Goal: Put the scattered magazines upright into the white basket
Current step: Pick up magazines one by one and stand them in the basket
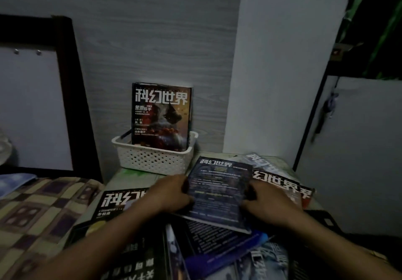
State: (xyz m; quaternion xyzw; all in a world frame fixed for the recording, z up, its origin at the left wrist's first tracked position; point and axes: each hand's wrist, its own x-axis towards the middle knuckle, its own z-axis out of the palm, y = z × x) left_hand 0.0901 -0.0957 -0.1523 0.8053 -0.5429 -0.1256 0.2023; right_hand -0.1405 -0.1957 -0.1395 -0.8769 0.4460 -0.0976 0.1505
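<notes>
Head view, dim light. At nine o'clock lies a checked cloth [41,205], and just right of it a magazine [115,205] lies flat, face up, not yet picked up. Toward eleven o'clock the basket [152,160] stands against the wall with a cover [161,116] upright inside it. Dark edges behind that cover suggest more than one issue is already in, though I cannot count them.

At the centre, the left hand [171,194] grips the left edge of a dark blue issue [219,190], fingers curled round the edge with the thumb side on top. The right hand [269,203] holds the right edge, fingers bent over the cover. How far the fingertips reach under it I cannot tell. This issue sits tilted atop the heap, just beside the basket's right corner, its top pointing to twelve o'clock.

At two o'clock, two or three more magazines [280,184] lie fanned and overlapping. From five to seven o'clock a further pile [217,249] lies under the forearms, some upside down.

By my reckoning the job is early. A small part is filed, one issue is in hand, and most of the magazines are yet to go in.
</notes>
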